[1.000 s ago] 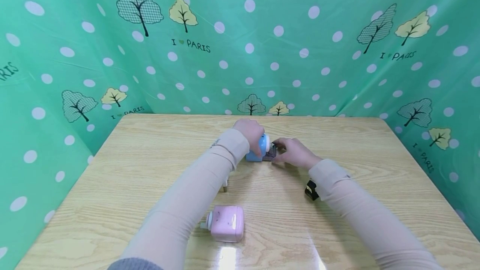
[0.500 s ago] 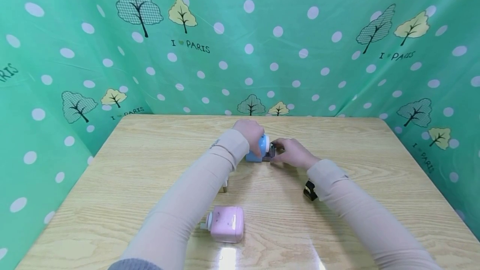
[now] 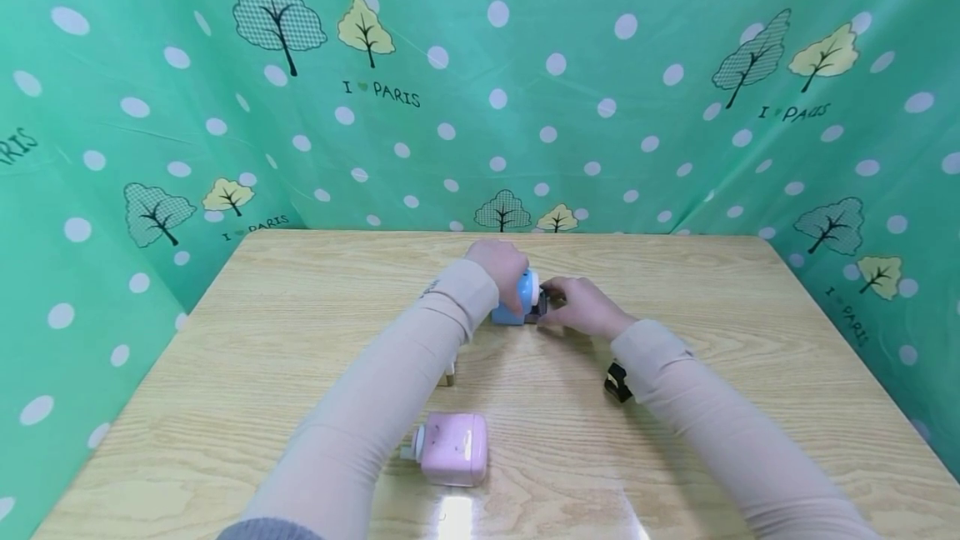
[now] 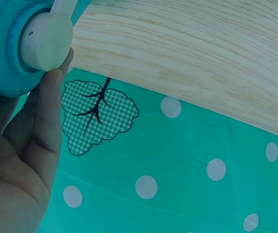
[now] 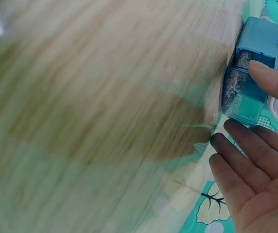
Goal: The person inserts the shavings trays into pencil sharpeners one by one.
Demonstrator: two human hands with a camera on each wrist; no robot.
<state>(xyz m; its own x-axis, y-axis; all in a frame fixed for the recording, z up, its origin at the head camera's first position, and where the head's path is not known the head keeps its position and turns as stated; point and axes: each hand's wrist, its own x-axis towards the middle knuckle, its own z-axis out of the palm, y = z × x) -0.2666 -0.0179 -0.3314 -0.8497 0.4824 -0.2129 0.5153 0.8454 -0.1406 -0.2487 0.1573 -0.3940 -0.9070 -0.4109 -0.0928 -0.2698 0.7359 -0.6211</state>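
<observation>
At the back middle of the table, my left hand [image 3: 501, 267] grips a blue crank pencil sharpener [image 3: 508, 315]. Its pale crank knob [image 4: 46, 41] shows close up in the left wrist view. My right hand [image 3: 587, 307] is at the sharpener's right side, pinching the clear shavings drawer [image 5: 246, 102] between thumb and fingertips. The drawer is partly out of the blue body and has dark shavings in it. Much of the sharpener is hidden behind my left hand in the head view.
A pink crank pencil sharpener [image 3: 454, 450] lies nearer on the wooden table [image 3: 555, 473]. Beside my left sleeve shows part of a white and tan object [image 3: 448, 375]. A small black object [image 3: 617, 383] sits partly hidden by my right sleeve. A green curtain [image 3: 480, 132] stands behind.
My right hand has shifted slightly left, and the drawer has slid a little further into the blue sharpener. My left hand stays in place on the sharpener.
</observation>
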